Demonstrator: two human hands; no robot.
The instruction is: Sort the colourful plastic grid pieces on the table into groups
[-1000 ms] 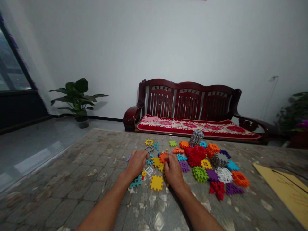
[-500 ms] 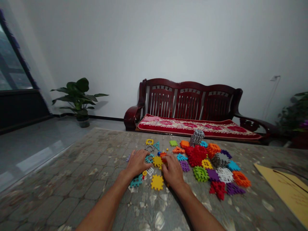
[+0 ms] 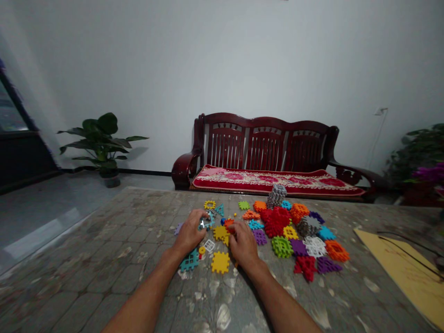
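My left hand [image 3: 190,232] is closed at the edge of a teal frame-shaped building piece [image 3: 208,220], which looks tilted up. Curved over the table, my right hand [image 3: 243,242] has its thumb and fingers slightly apart, with its fingertips by yellow notched pieces [image 3: 220,232] and a small orange-red piece [image 3: 229,223]; contact is hard to make out. Between my forearms lie a yellow square piece [image 3: 220,262], a white grid piece [image 3: 209,245] and a teal grid piece [image 3: 189,261]. Beyond my hands are a teal triangle [image 3: 219,209] and a yellow ring piece [image 3: 209,204].
A pile of coloured pieces, with a red assembly [image 3: 275,221] and a grey stack [image 3: 276,196], spreads to the right. A yellow board [image 3: 391,268] with dark cords lies at far right. Behind the cloth-covered table [image 3: 121,249] are a wooden bench [image 3: 267,143] and a potted plant [image 3: 107,138].
My left hand has lifted the teal frame piece, which lay flatter before. My right hand stays by the yellow and orange-red pieces. The view has shifted slightly to the right.
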